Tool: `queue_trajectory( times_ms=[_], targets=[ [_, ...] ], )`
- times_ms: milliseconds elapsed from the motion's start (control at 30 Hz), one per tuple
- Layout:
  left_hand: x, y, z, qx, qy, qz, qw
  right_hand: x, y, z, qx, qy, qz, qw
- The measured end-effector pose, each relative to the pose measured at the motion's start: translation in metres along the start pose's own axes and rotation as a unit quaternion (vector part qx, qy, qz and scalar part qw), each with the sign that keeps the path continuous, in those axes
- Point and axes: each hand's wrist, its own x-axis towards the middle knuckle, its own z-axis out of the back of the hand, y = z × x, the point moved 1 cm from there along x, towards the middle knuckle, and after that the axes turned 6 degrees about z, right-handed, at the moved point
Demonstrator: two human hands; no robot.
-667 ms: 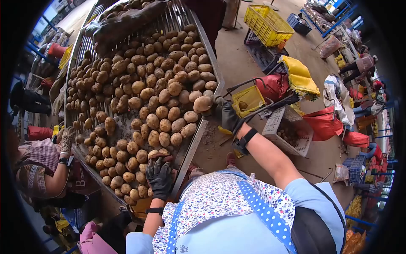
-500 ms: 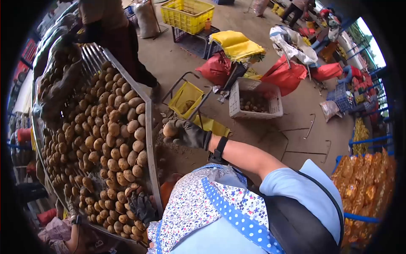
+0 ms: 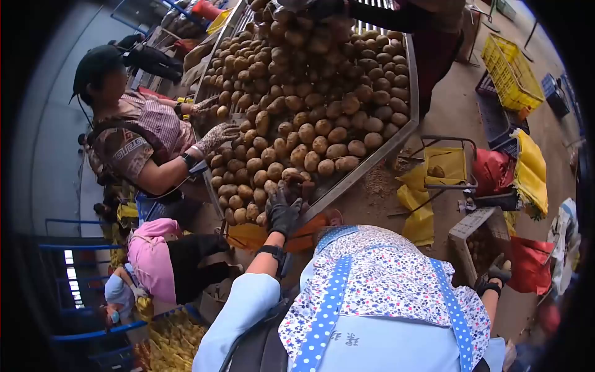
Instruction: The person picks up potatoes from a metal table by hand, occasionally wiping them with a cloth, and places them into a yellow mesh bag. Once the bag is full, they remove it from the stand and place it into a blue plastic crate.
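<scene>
My left hand [image 3: 283,214], in a dark glove, reaches over the near edge of the slatted metal sorting table [image 3: 362,177], its fingers spread on the potatoes [image 3: 307,133]. A reddish-brown piece [image 3: 295,178] lies just beyond its fingertips. Far to the right, my right hand [image 3: 494,274], also gloved, is closed around a potato [image 3: 507,266]. That hand is beside the pale plastic crate [image 3: 469,224], which has potatoes at its bottom.
A co-worker [image 3: 145,133] in patterned gloves handles potatoes at the table's left side. At the far end, another person's dark sleeve [image 3: 390,15] is by a mass of potatoes. A yellow-seated metal frame [image 3: 447,164], a red sack [image 3: 532,265] and a yellow crate [image 3: 511,71] stand rightward.
The view has swung left, bringing the co-worker into sight. My right hand with its potato has moved from beside the table to the pale crate. At the far end, potatoes are pouring onto the table.
</scene>
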Motion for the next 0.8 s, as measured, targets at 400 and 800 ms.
queue_trajectory(
  times_ms=[400,800],
  targets=[
    [-0.035,-0.018,-0.01,-0.041,-0.012,-0.211,0.977,-0.319,0.112,-0.649,-0.475,0.621,0.473,0.407],
    [0.071,0.124,0.027,-0.103,-0.246,0.024,0.964,-0.518,0.075,-0.723,-0.315,0.669,0.595,0.315]
  ],
)
